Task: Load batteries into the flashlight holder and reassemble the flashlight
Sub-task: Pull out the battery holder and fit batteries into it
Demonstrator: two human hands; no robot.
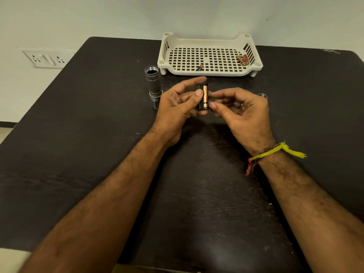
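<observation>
My left hand [177, 107] grips a black battery holder [201, 104] upright above the table, thumb pressed on its front. A copper-and-black battery [205, 96] sits in the holder's front slot. My right hand [242, 113] is beside the holder, its fingertips touching the holder's right side. The grey flashlight body [153, 83] stands on its head, open threaded end up, left of my hands. A small flashlight cap [262, 95] lies on the table behind my right hand, mostly hidden.
A cream perforated tray [209, 72] stands at the back of the dark table [78, 154]. It holds one battery [200, 67] near its front and two more [242, 60] at its right. A wall socket [46, 59] is at the left.
</observation>
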